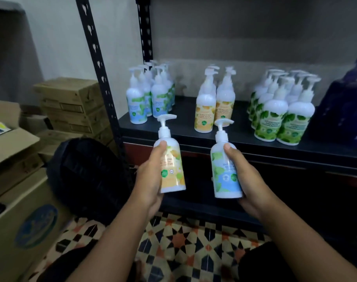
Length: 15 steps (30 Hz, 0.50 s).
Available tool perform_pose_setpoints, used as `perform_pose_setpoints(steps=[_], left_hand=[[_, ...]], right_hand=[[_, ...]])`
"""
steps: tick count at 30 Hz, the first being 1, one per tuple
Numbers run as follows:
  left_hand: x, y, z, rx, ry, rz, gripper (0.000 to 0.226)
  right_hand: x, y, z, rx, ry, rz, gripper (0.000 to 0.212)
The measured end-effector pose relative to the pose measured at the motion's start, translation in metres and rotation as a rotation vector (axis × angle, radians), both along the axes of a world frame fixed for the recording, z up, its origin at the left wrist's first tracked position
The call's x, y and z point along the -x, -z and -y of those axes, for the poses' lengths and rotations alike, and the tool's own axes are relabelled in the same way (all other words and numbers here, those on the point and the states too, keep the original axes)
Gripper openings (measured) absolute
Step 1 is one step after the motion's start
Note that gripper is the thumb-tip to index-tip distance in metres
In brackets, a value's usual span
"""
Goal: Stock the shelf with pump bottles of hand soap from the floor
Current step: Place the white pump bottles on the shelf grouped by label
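Note:
My left hand [151,176] grips a yellow-label pump bottle [171,165] upright, just below the front edge of the black shelf [183,131]. My right hand [247,180] grips a blue-label pump bottle [224,174] upright beside it. On the shelf stand three groups of pump bottles: blue-label ones [151,96] at the left, yellow-label ones [214,102] in the middle and green-label ones [281,110] at the right.
A black upright post [98,64] of the rack rises left of the shelf. A black bag [88,176] lies on the floor beside it. Cardboard boxes [71,104] are stacked at the left. A dark blue package [344,110] stands at the shelf's right end. The floor has patterned tiles [181,241].

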<state>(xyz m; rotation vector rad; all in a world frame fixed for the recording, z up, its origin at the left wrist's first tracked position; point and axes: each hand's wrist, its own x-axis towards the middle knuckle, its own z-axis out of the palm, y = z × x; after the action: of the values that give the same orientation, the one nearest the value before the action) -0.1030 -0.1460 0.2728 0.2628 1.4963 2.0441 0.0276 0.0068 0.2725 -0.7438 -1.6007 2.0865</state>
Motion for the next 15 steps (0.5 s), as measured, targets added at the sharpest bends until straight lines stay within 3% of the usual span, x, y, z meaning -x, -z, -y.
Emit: perform_pose_setpoints(steps=[9,12,15], left_hand=[[-0.018,0.007,-0.014,-0.003,0.168,0.092,0.06],[-0.018,0.011,-0.019,0.042,0.166,-0.008,0.045],[-0.019,0.022,-0.025,0.128,0.122,-0.163,0.06]], right_hand=[[-0.005,0.004,-0.006,0.055,0.013,-0.035,0.058],[-0.009,0.006,-0.013,0.047,0.047,-0.03,0.04],[-0.016,0.01,-0.02,-0.056,0.052,-0.016,0.047]])
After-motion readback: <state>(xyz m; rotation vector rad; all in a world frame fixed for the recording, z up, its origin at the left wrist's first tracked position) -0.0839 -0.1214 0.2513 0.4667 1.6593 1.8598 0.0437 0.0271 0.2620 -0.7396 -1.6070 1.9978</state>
